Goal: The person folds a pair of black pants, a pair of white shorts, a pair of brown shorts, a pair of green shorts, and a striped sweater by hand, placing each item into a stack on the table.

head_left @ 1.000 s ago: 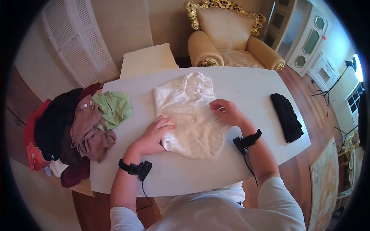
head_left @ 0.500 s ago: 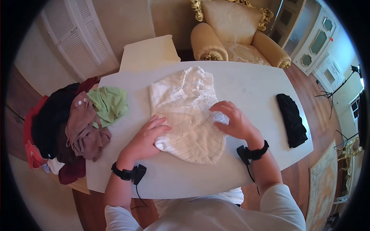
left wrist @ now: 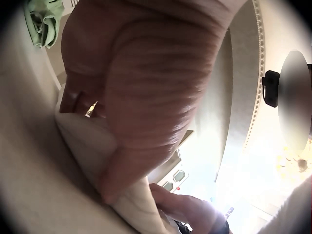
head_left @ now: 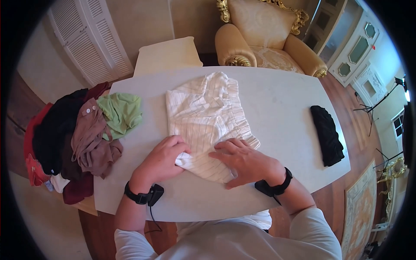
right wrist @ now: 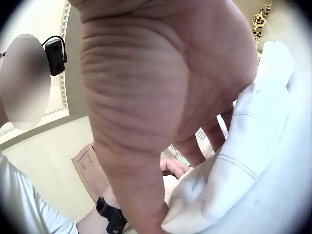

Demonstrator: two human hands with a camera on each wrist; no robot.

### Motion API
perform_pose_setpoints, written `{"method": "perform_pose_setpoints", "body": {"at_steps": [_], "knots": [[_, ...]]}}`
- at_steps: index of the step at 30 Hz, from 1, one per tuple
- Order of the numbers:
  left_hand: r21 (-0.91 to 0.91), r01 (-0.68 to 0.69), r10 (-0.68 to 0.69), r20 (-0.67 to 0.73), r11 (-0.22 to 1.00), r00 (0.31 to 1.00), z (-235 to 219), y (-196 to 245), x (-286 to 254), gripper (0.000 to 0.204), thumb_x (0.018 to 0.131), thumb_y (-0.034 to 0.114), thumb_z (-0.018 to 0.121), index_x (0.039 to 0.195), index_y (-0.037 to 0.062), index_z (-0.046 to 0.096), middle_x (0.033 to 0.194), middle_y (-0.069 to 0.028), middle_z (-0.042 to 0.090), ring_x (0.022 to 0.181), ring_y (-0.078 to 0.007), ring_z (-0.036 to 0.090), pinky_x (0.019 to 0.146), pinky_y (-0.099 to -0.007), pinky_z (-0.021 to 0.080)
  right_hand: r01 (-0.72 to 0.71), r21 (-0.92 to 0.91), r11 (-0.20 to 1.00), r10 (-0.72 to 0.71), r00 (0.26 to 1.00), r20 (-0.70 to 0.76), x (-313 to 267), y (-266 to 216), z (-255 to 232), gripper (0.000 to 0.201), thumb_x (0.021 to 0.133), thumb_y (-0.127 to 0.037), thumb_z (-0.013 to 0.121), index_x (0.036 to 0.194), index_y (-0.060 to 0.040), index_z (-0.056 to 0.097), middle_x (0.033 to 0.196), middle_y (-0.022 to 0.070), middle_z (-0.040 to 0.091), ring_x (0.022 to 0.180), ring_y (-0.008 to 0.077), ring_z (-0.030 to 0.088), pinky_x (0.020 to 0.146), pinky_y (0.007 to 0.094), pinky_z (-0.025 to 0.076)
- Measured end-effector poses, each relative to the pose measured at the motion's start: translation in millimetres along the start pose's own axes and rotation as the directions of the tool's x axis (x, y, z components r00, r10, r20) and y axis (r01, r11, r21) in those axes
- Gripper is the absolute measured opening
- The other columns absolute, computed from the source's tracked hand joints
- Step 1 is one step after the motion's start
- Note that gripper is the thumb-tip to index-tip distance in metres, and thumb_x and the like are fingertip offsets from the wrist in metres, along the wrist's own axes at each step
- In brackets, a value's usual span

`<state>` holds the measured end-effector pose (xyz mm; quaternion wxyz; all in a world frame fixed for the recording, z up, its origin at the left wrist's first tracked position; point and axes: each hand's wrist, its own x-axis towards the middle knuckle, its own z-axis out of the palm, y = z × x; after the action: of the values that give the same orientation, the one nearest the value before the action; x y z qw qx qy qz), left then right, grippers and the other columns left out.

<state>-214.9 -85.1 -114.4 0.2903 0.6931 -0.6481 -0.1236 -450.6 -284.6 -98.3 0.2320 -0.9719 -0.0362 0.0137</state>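
Note:
White shorts [head_left: 195, 121] with thin stripes and a gathered elastic waistband [head_left: 234, 104] lie on the table, the waistband toward the right. My left hand [head_left: 162, 158] pinches their near left corner, where a bit of cloth is turned up; in the left wrist view the thumb [left wrist: 122, 178] presses against the cloth. Across the near part of the shorts lies my right hand [head_left: 249, 162], its fingers spread on the fabric and its thumb at the near edge. Cloth [right wrist: 243, 151] bulges between that thumb and the fingers in the right wrist view.
A heap of clothes [head_left: 60, 130], with a green piece [head_left: 121, 112] and a brown one [head_left: 93, 147] on top, covers the table's left side. Folded black cloth [head_left: 327, 134] lies near the right edge. Behind the table stand a cream side table [head_left: 167, 56] and a gold armchair [head_left: 264, 34].
My right hand has moved from the waistband side down and left onto the near part of the shorts. The left hand has closed on their near left corner, and the near edge is drawn in.

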Motion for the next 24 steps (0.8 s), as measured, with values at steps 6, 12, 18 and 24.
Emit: {"method": "perform_pose_setpoints", "body": {"at_steps": [6, 12, 18, 24], "knots": [[-0.141, 0.035, -0.035, 0.004, 0.989, 0.999, -4.3, -5.5, 5.8, 0.017, 0.083, 0.011, 0.08, 0.097, 0.0035, 0.071, 0.098, -0.0125, 0.068, 0.092, -0.0365, 0.068, 0.08, -0.0423, 0.054, 0.033, 0.306, 0.952, -0.054, 0.997, 0.061, -7.2, 27.3, -17.4, 0.102, 0.067, -0.036, 0.096, 0.153, -0.0055, 0.051, 0.154, 0.0181, 0.051, 0.143, 0.0367, 0.046, 0.121, 0.0435, 0.036], [-0.206, 0.434, -0.445, -0.01, 0.877, 0.895, -3.0, -19.0, 11.2, 0.031, 0.102, 0.032, 0.07, 0.095, 0.0017, 0.07, 0.07, -0.0071, 0.06, 0.065, -0.0198, 0.057, 0.064, -0.0347, 0.048, -0.161, 0.431, 0.888, 0.142, 0.987, 0.075, -23.0, 32.8, -47.6, 0.092, 0.07, -0.027, 0.096, 0.147, 0.0003, 0.055, 0.129, 0.0155, 0.068, 0.117, 0.0264, 0.064, 0.102, 0.037, 0.05], [-0.552, 0.353, -0.488, -0.115, 0.755, 0.865, 16.0, -53.2, 19.3, 0.041, 0.106, 0.039, 0.065, 0.105, -0.0016, 0.072, 0.072, 0.0048, 0.056, 0.069, -0.0039, 0.046, 0.06, -0.0269, 0.041, -0.352, 0.557, 0.752, 0.522, 0.834, -0.178, -14.4, 82.7, -17.4, 0.031, 0.093, -0.016, 0.079, 0.115, 0.0031, 0.071, 0.09, 0.0019, 0.069, 0.081, 0.0103, 0.06, 0.074, 0.0273, 0.051], [-0.556, 0.395, -0.5, -0.043, 0.731, 0.865, 9.1, -55.1, 15.0, 0.039, 0.101, 0.027, 0.073, 0.127, -0.0007, 0.064, 0.084, 0.0012, 0.063, 0.075, -0.0048, 0.055, 0.065, -0.0256, 0.045, -0.321, 0.615, 0.72, 0.595, 0.742, -0.31, -8.2, 95.0, -6.0, 0.024, 0.098, -0.02, 0.07, 0.103, 0.0036, 0.07, 0.076, -0.0024, 0.059, 0.071, 0.0068, 0.05, 0.062, 0.0288, 0.044]]}}
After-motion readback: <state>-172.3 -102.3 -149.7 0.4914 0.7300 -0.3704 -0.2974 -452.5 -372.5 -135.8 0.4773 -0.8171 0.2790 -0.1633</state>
